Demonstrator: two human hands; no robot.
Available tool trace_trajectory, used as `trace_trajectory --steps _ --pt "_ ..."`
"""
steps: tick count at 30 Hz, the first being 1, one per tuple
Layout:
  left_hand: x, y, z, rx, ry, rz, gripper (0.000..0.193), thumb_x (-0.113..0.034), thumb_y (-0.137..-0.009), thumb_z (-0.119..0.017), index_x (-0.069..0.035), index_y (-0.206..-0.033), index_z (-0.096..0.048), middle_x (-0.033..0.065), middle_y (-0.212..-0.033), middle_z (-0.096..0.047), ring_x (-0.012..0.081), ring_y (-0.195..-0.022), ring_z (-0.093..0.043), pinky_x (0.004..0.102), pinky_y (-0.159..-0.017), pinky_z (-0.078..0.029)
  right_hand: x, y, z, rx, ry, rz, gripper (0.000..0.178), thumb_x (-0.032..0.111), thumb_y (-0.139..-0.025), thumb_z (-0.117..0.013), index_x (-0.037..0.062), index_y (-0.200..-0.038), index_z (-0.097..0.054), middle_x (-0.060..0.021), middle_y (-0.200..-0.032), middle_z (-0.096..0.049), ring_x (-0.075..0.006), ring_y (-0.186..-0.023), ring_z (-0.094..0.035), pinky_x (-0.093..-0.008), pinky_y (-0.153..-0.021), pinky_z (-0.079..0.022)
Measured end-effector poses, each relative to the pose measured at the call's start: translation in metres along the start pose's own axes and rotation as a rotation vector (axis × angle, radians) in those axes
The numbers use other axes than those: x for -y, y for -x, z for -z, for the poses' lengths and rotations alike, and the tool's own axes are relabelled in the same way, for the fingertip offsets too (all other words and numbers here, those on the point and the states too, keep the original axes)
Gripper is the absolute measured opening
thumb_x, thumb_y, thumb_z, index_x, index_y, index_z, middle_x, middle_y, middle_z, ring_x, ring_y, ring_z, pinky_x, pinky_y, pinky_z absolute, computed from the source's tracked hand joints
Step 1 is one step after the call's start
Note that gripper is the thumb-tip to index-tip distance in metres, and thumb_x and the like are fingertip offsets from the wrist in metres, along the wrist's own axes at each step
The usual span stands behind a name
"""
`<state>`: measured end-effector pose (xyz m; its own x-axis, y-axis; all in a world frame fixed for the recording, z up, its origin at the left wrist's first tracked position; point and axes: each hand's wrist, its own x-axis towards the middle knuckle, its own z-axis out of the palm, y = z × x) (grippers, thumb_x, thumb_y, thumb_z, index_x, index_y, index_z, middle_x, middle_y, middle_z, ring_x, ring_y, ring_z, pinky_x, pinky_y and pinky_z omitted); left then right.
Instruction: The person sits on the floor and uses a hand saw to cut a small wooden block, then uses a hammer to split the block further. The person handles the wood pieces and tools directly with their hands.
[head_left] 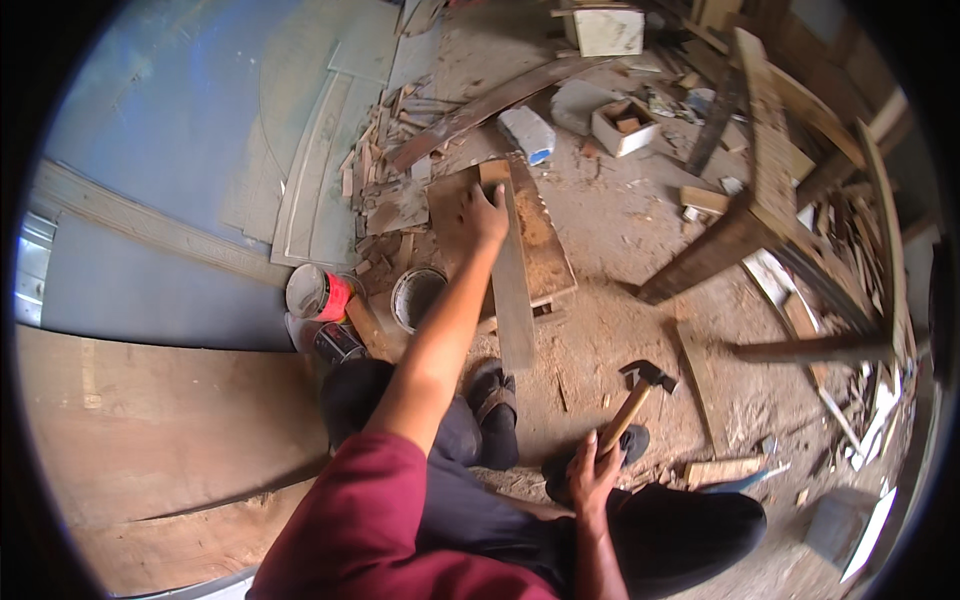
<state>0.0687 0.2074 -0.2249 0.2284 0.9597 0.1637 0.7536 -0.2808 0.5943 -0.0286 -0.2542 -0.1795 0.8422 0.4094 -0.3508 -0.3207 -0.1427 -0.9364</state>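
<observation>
A narrow wooden plank (pixel 512 300) lies lengthwise across a low wooden bench (pixel 545 235), its near end jutting past the bench edge toward my feet. My left hand (pixel 484 216) is on the plank near its far end, thumb on top and fingers over the left edge, closed on it. Down at my right knee, my right hand (pixel 593 474) is wrapped round the light wooden handle of a hammer (pixel 628 408). The hammer's dark head points up and away, apart from the plank.
Left of the bench stand an open bucket (pixel 418 298) and a red-and-white tub (pixel 318 293). A wooden frame with legs (pixel 740 235) leans at the right. Wood scraps (pixel 385 150) litter the floor; a white box (pixel 625 126) sits beyond the bench. Large sheets (pixel 170 420) lie at left.
</observation>
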Motion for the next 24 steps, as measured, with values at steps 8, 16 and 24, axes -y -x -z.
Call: trace_trajectory --steps 8,16,24 --pt "-0.019 0.018 -0.004 -0.054 -0.122 -0.098 0.050 -0.038 -0.101 -0.048 0.001 -0.132 -0.049 0.0235 -0.127 -0.056 0.0393 -0.120 -0.051 0.0533 -0.099 -0.036 0.101 -0.085 -0.079 0.101 -0.057 -0.270 0.033 0.033 -0.103 -0.051 0.0000 -0.104 -0.052 0.0051 -0.063 -0.043 -0.0019 -0.054 -0.038 -0.0206 -0.046 -0.030" --pt "-0.048 0.028 0.003 -0.021 -0.183 0.115 0.048 -0.032 -0.102 -0.044 0.005 -0.133 -0.046 0.0249 -0.143 -0.044 0.0394 -0.135 -0.040 0.0564 -0.113 -0.026 0.232 -0.195 -0.147 0.099 -0.042 -0.335 0.026 0.030 -0.104 -0.050 0.0045 -0.101 -0.048 0.0065 -0.059 -0.035 -0.0015 -0.046 -0.031 -0.0210 -0.038 -0.027" --pt "-0.054 0.025 -0.002 0.054 -0.186 0.213 0.046 -0.032 -0.100 -0.045 0.001 -0.132 -0.046 0.0202 -0.148 -0.041 0.0334 -0.140 -0.036 0.0532 -0.118 -0.021 0.189 -0.263 -0.232 0.363 0.743 0.015 0.039 0.041 -0.102 -0.048 0.0024 -0.099 -0.052 -0.0196 -0.063 -0.054 -0.0349 -0.050 -0.055 -0.0474 -0.051 -0.043"
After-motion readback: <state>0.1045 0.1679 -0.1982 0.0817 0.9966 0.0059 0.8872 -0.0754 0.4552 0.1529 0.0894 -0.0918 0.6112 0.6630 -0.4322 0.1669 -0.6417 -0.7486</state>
